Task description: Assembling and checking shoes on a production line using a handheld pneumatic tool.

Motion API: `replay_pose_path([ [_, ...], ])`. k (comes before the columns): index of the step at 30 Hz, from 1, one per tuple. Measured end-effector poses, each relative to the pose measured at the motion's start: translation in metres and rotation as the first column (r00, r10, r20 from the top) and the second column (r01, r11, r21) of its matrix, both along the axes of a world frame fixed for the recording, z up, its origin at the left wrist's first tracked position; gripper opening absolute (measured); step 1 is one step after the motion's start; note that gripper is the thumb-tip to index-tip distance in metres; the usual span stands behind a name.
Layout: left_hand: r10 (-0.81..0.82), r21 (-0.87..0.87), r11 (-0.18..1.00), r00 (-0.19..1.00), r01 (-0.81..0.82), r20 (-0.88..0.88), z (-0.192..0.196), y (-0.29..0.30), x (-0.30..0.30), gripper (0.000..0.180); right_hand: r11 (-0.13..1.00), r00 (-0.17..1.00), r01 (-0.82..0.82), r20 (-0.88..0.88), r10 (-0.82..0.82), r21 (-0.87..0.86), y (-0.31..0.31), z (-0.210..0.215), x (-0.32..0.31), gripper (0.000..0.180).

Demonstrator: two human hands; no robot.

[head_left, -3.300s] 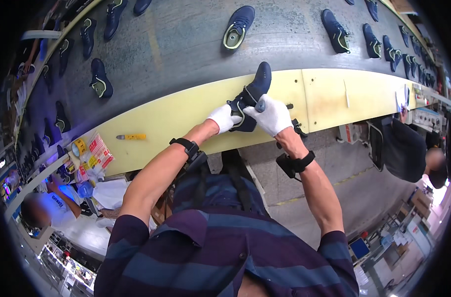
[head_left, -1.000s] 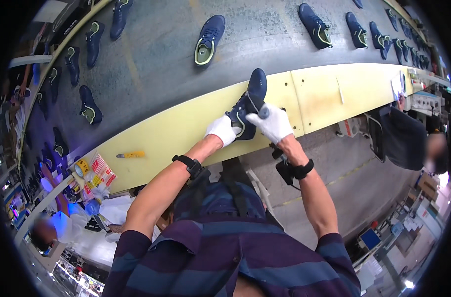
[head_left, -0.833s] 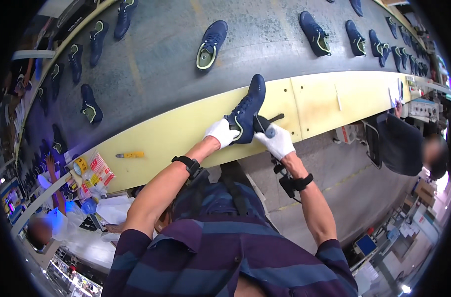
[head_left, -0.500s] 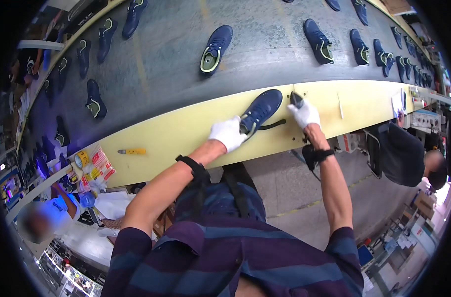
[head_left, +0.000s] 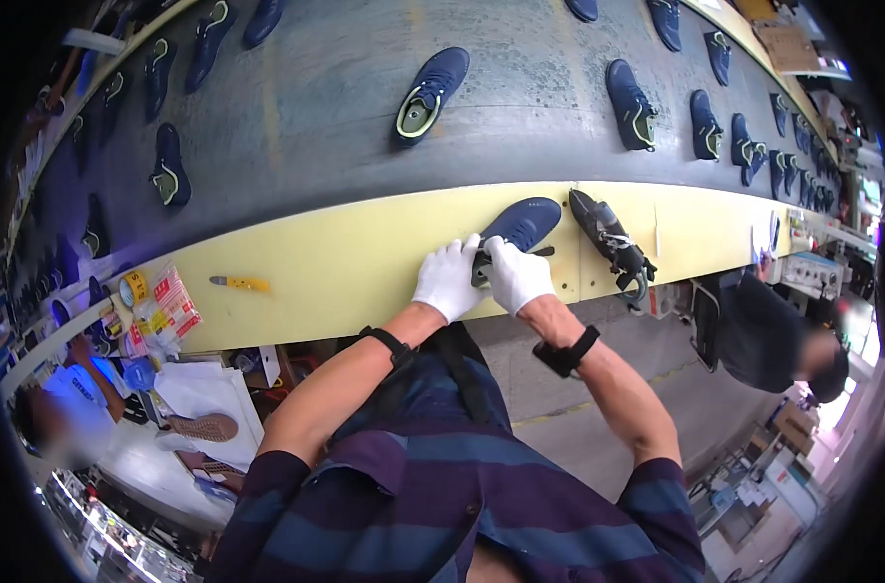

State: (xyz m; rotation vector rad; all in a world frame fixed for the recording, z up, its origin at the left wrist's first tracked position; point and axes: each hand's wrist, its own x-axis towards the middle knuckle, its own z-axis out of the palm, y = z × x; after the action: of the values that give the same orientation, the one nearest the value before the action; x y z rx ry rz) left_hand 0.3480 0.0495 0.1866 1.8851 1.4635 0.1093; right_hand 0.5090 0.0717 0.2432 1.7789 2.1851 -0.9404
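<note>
A navy blue lace-up shoe (head_left: 527, 222) lies on the yellow ledge in front of me, its toe pointing away and to the right. My left hand (head_left: 449, 280), in a white glove, is closed at the shoe's heel end. Also gloved in white, my right hand (head_left: 519, 278) has its fingers curled over the shoe's ankle opening, beside the left one; both hands hide the heel. A dark strip (head_left: 542, 252) sticks out beside the shoe. Right of it, apart from my hands, lies a black tapered tool (head_left: 607, 236) with metal fittings and a grey loop.
Beyond the yellow ledge (head_left: 364, 233) runs a grey conveyor belt (head_left: 316, 126) with several navy shoes. A yellow-handled knife (head_left: 241, 283) and a red-and-white packet (head_left: 175, 301) lie to the left. A white strip (head_left: 657, 239) is at right. Other people sit on both sides.
My right hand has let go of the black tool and moved left onto the shoe. The tool now lies on the ledge. Shoes on the belt have shifted.
</note>
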Motion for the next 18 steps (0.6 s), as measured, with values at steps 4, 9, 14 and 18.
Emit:
replay_pose_path([
  [4, -0.002, -0.140, 0.990, 0.993, -0.015, -0.118, 0.001, 0.011, 0.010, 0.049, 0.971, 0.968, -0.221, 0.103, 0.230, -0.090, 0.020, 0.004, 0.000, 0.020],
  [9, 0.103, -0.200, 0.973, 0.993, -0.113, -0.063, -0.014, 0.004, 0.008, 0.038, 0.957, 0.943, -0.273, 0.167, 0.287, -0.103, 0.023, -0.004, -0.018, 0.022],
  [14, 0.123, -0.238, 0.962, 0.991, -0.131, -0.047, -0.007, 0.010, 0.013, 0.038, 0.991, 0.995, -0.058, 0.090, 0.047, 0.117, -0.005, -0.024, -0.014, 0.020],
  [18, 0.082, -0.225, 0.969, 0.993, -0.099, -0.085, -0.004, 0.009, 0.014, 0.047, 0.968, 0.975, 0.182, 0.097, -0.200, 0.171, -0.019, -0.029, -0.024, 0.020],
])
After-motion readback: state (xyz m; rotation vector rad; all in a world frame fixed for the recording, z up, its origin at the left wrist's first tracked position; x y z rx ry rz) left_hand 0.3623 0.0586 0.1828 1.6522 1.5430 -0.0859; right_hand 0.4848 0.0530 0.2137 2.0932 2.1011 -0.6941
